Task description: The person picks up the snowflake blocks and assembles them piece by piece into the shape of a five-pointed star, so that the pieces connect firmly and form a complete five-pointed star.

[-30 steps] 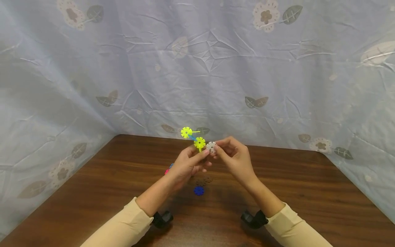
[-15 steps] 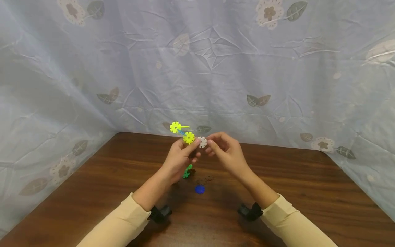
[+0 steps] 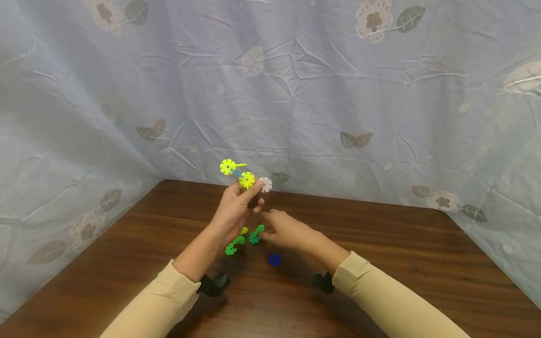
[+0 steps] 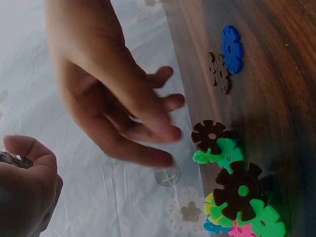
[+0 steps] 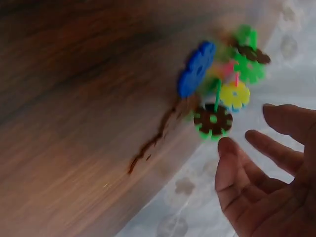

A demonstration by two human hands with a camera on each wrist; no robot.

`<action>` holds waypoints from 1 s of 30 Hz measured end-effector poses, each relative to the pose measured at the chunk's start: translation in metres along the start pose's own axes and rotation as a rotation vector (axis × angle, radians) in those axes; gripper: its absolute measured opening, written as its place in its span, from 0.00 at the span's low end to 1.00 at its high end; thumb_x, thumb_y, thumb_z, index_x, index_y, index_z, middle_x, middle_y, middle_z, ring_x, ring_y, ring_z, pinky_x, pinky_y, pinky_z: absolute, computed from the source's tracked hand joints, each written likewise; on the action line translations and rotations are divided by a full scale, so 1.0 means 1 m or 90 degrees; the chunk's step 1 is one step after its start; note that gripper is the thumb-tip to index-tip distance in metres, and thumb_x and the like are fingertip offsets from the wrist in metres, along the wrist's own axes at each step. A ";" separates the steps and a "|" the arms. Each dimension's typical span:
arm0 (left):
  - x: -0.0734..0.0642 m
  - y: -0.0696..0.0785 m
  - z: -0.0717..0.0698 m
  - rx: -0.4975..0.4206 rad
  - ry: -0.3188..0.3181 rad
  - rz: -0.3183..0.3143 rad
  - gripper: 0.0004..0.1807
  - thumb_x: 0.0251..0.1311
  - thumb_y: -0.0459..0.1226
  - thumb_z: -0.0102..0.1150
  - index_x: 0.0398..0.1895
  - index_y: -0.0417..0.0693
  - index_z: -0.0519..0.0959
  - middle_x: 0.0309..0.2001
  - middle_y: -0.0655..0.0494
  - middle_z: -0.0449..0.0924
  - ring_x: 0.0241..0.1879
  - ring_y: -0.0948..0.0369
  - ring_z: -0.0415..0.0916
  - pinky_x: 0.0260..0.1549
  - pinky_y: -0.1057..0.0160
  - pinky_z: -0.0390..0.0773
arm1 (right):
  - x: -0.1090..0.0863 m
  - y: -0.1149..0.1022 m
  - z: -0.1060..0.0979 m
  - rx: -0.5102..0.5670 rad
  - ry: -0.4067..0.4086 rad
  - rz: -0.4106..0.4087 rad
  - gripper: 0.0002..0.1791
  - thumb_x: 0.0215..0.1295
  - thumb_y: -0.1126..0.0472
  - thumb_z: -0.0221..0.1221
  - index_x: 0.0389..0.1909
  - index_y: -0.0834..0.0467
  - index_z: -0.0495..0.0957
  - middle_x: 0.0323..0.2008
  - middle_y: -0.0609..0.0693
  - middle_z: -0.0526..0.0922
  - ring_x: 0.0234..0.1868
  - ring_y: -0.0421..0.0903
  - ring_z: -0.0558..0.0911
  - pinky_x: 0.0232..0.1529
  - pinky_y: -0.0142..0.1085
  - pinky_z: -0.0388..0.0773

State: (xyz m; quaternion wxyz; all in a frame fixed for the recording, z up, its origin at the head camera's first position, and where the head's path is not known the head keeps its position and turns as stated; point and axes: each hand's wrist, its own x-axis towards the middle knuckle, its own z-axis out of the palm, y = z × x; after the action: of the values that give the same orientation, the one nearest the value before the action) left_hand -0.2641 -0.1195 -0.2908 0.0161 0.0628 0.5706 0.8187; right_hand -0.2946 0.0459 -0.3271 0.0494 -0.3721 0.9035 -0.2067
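Note:
My left hand [image 3: 234, 209] pinches a joined chain of notched plastic snowflake discs above the table. In it are an upper yellow disc [image 3: 227, 166], a lower yellow disc [image 3: 247, 180], a blue disc [image 3: 237, 173] seen edge-on between them, and a white disc [image 3: 266, 184] by my thumb. Lower down, my right hand [image 3: 289, 231] reaches over the table with its fingers apart and nothing visible in them. Nearest to it is a joined cluster of green discs [image 3: 254, 238] and a brown disc [image 5: 213, 121]. Whether its fingertips touch the cluster, I cannot tell.
On the wooden table [image 3: 380, 263] a dark blue disc [image 3: 274, 260] lies in front of the right hand, beside brown discs [image 4: 219, 73]. Pink [image 4: 242, 230] and yellow discs [image 5: 234, 95] belong to the cluster. A patterned curtain [image 3: 296, 94] hangs behind the table.
My right hand has let go of the white disc and dropped toward the table. The left hand has moved left and slightly up with the chain, uncovering the green discs.

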 end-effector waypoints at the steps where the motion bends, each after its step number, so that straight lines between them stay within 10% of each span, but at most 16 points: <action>1: 0.000 0.000 0.000 -0.001 0.000 0.000 0.07 0.78 0.40 0.56 0.51 0.48 0.73 0.35 0.61 0.75 0.28 0.68 0.77 0.26 0.75 0.77 | 0.002 -0.004 0.002 -0.027 -0.015 0.001 0.23 0.72 0.64 0.63 0.65 0.64 0.77 0.45 0.60 0.84 0.43 0.51 0.80 0.42 0.40 0.78; 7: 0.000 -0.001 -0.001 -0.011 -0.011 0.002 0.08 0.78 0.39 0.55 0.51 0.47 0.71 0.37 0.60 0.74 0.28 0.67 0.75 0.26 0.75 0.75 | 0.012 -0.016 0.016 -0.118 -0.043 0.001 0.33 0.70 0.64 0.65 0.75 0.55 0.70 0.60 0.58 0.83 0.50 0.48 0.80 0.45 0.39 0.78; 20: 0.000 -0.004 0.000 0.003 -0.020 -0.003 0.06 0.79 0.39 0.55 0.49 0.47 0.71 0.38 0.61 0.73 0.30 0.66 0.75 0.26 0.74 0.73 | 0.021 -0.015 0.030 -0.139 -0.040 0.064 0.34 0.67 0.55 0.71 0.72 0.54 0.71 0.58 0.57 0.84 0.61 0.56 0.83 0.59 0.50 0.84; 30: -0.001 -0.006 0.003 0.012 -0.016 -0.007 0.08 0.79 0.39 0.55 0.53 0.47 0.72 0.39 0.62 0.74 0.30 0.65 0.75 0.26 0.74 0.74 | 0.015 -0.002 0.028 -0.093 0.004 0.019 0.26 0.65 0.58 0.72 0.60 0.60 0.76 0.44 0.53 0.86 0.46 0.48 0.83 0.49 0.44 0.83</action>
State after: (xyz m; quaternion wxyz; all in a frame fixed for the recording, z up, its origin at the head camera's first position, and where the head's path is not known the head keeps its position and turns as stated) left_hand -0.2626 -0.1153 -0.2952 0.0273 0.0705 0.5782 0.8124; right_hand -0.2972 0.0248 -0.3505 0.0226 -0.3605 0.9218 -0.1409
